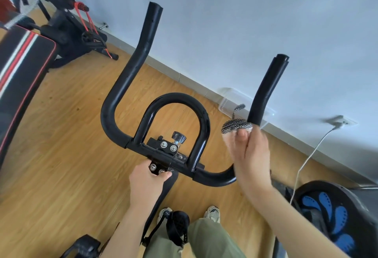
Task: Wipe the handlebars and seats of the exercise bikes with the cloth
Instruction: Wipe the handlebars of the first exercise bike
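Observation:
Black handlebars [122, 85] of an exercise bike fill the middle, with two upright horns and a glossy central loop [176, 98]. My right hand [251, 155] is wrapped around the lower part of the right horn [268, 88], pressing a black-and-white mesh cloth [235, 125] against it. The hand looks slightly blurred. My left hand [147, 184] grips the bolted clamp bracket [163, 155] on the stem under the bars. No seat is in view.
A black bench with red and white stripes [22, 69] and other gym gear [67, 22] stand at the left. A round black-and-blue twist board [331, 212] lies at the right, near a white cable [306, 159] from a wall socket. Wall close ahead; my feet and a pedal below.

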